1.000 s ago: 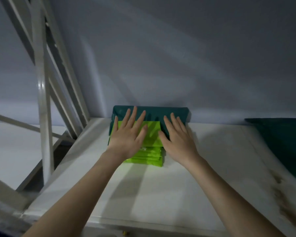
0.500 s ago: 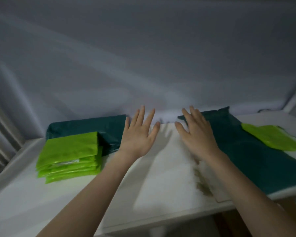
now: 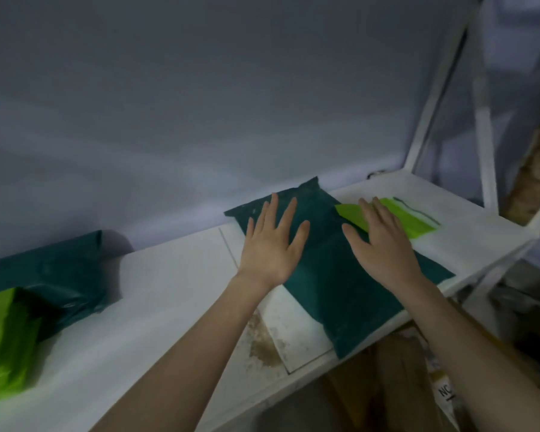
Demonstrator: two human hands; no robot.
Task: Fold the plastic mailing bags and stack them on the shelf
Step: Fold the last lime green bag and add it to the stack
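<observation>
Teal bag [image 3: 340, 275] lies unfolded on the shelf [image 3: 169, 307] under both flat, empty hands, left [image 3: 272, 244] and right [image 3: 381, 244] (folded stack [image 3: 10, 338] waits left), so folding it over probably comes next.

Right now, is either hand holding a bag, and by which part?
Nothing is held. Both hands are open with fingers straight: the left hand over the flat dark green bag, the right hand over it and the light green bag.
</observation>
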